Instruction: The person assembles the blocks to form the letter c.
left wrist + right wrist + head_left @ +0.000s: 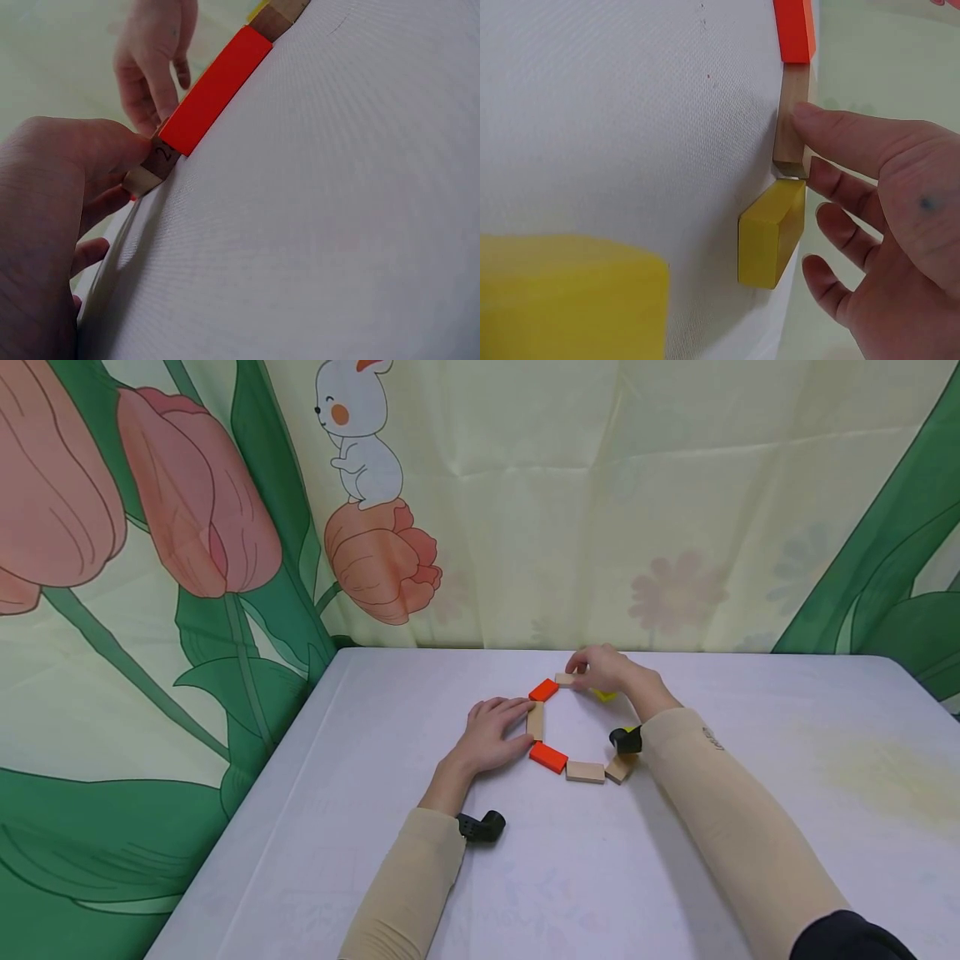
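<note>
Wooden blocks stand in a ring on the white-covered table. At the back, my right hand (609,669) pinches a plain wooden block (792,135), thumb on its inner face and index finger on the outer side. At the ring's left side, my left hand (491,731) holds another plain wooden block (535,724) between thumb and index finger at its ends. A red block (543,690) lies between these two. Just nearer than the left block is a second red block (549,757). Beside the right hand's block stands a yellow block (769,232), its end close to the plain one.
Two plain blocks (585,772) form the ring's near side. Another yellow block (577,300) shows large in the right wrist view and is mostly hidden by the right wrist in the head view. A printed curtain (555,527) hangs behind the table (750,718).
</note>
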